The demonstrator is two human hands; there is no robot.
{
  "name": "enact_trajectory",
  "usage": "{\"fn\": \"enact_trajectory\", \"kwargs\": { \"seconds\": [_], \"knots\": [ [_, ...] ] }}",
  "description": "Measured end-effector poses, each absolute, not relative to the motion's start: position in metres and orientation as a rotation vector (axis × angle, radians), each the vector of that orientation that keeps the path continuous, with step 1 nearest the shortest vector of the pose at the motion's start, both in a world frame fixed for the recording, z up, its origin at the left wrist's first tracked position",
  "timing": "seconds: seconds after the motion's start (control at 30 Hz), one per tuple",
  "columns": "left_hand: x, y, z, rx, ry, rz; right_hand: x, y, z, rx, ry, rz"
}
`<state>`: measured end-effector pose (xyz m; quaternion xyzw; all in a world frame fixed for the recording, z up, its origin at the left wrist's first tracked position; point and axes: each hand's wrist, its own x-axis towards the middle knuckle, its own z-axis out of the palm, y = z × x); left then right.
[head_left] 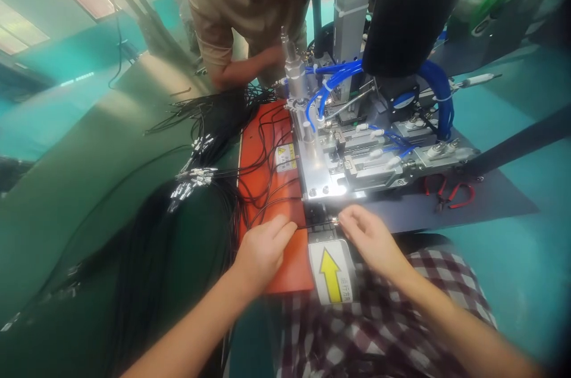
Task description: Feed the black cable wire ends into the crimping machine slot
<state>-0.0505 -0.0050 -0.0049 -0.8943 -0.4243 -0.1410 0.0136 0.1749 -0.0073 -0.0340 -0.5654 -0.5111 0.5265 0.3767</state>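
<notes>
My left hand (263,250) rests on the orange mat (261,158), fingers curled and pinched on a thin black cable (317,225). My right hand (368,235) pinches the same cable's other part just right of it. The cable is stretched between both hands over a black track, in front of the metal machine (357,152). A white plate with a yellow arrow (331,274) lies below the cable, between my wrists.
Bundles of black cables with metal ends (196,178) lie on the green table at left. Another person in a beige shirt (232,15) leans over the far side. Red-handled pliers (448,193) lie on the dark mat at right. Blue hoses (334,77) loop over the machine.
</notes>
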Motion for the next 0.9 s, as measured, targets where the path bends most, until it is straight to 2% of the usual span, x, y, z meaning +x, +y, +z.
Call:
{"fn": "enact_trajectory", "kwargs": {
  "seconds": [0.27,0.6,0.9],
  "knots": [
    [-0.034,-0.03,-0.008,-2.504,-1.223,-0.276,0.177,-0.007,-0.036,-1.438,-1.296,1.375],
    [-0.038,-0.055,-0.018,-2.487,-1.569,-0.299,0.179,-0.011,-0.038,-1.435,-1.172,1.425],
    [-0.044,-0.056,-0.017,-2.556,-1.705,-0.383,0.225,-0.1,-0.069,-1.645,-0.995,1.335]
  ]
}}
